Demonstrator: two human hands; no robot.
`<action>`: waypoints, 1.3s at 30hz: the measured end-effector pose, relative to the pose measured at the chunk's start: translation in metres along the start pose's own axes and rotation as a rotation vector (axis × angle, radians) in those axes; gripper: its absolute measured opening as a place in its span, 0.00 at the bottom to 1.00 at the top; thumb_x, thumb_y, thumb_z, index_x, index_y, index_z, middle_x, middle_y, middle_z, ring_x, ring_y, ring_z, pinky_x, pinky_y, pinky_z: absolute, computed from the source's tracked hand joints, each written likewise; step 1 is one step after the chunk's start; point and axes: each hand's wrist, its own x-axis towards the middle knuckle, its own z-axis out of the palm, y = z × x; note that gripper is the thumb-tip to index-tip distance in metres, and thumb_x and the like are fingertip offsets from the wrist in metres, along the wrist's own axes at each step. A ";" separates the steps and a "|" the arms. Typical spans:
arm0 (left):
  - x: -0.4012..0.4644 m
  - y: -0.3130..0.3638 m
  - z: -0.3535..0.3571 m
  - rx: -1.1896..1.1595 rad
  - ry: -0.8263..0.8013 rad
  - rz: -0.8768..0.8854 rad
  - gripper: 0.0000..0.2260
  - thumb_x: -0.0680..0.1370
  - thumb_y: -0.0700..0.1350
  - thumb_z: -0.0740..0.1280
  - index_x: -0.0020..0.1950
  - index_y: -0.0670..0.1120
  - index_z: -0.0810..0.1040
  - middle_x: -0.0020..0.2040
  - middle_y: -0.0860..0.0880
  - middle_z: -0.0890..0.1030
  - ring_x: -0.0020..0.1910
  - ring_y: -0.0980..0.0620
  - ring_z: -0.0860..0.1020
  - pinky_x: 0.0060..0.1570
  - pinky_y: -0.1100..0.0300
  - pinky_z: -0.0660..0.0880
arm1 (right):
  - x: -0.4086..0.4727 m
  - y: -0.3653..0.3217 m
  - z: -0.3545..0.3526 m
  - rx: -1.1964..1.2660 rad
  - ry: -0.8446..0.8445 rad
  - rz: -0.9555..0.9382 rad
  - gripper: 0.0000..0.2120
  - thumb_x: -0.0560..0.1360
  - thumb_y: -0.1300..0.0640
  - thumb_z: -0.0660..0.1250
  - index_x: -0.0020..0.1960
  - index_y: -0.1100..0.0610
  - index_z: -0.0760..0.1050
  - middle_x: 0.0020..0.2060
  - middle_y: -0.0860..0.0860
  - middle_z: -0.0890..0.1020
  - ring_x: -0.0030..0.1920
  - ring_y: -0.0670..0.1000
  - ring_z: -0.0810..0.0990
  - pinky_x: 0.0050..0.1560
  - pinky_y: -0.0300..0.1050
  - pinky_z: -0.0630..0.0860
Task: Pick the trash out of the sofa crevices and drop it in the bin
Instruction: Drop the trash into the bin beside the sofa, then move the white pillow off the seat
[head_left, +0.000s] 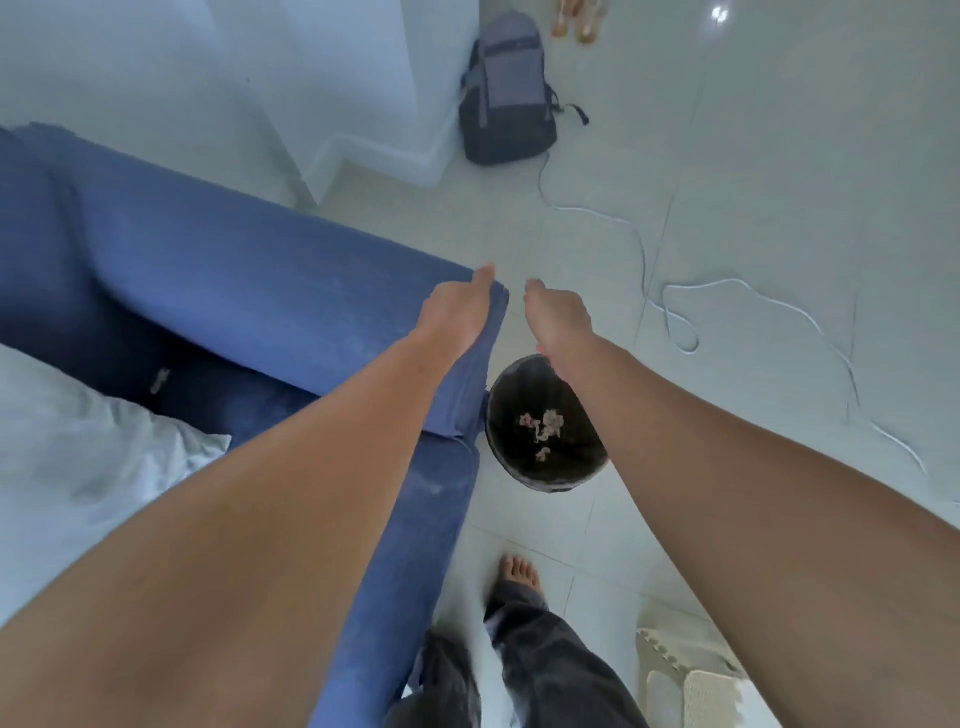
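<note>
A black round bin (506, 415) stands on the floor against the end of the blue sofa's arm (270, 291). Several pale crumpled scraps (543, 426) lie at its bottom. My right hand (560, 318) hovers above the bin's far rim, seen from behind with its fingers curled downward; whatever is in it is hidden. My left hand (460, 312) rests flat on the end of the sofa arm, thumb stretched forward, holding nothing. A small pale scrap (161, 380) sits in the crevice between the sofa arm and seat.
A white pillow (78, 452) lies on the sofa seat at left. A dark backpack (506, 98) leans on the white wall unit, and a white cable (675, 312) snakes across the tiled floor. My bare foot (519, 571) is below the bin, with a cream mat (691, 680) to its right.
</note>
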 end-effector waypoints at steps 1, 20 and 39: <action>-0.008 0.003 -0.013 -0.014 0.013 0.006 0.30 0.80 0.63 0.55 0.65 0.38 0.75 0.65 0.38 0.76 0.65 0.38 0.73 0.65 0.46 0.70 | -0.009 -0.012 0.002 -0.026 -0.004 -0.025 0.19 0.80 0.51 0.53 0.36 0.59 0.71 0.42 0.56 0.76 0.48 0.57 0.74 0.54 0.49 0.73; -0.189 -0.218 -0.336 -0.119 0.659 -0.226 0.28 0.80 0.64 0.54 0.70 0.45 0.71 0.70 0.48 0.72 0.69 0.46 0.69 0.67 0.51 0.64 | -0.242 -0.139 0.292 -0.682 -0.464 -0.590 0.20 0.81 0.53 0.51 0.35 0.61 0.69 0.35 0.53 0.72 0.43 0.57 0.69 0.47 0.48 0.66; -0.176 -0.451 -0.366 -0.660 0.983 -0.554 0.53 0.60 0.75 0.70 0.76 0.48 0.56 0.72 0.55 0.67 0.70 0.50 0.68 0.63 0.54 0.70 | -0.213 -0.074 0.471 -0.381 -0.540 -0.213 0.61 0.52 0.26 0.74 0.76 0.48 0.54 0.71 0.45 0.69 0.69 0.51 0.70 0.71 0.53 0.68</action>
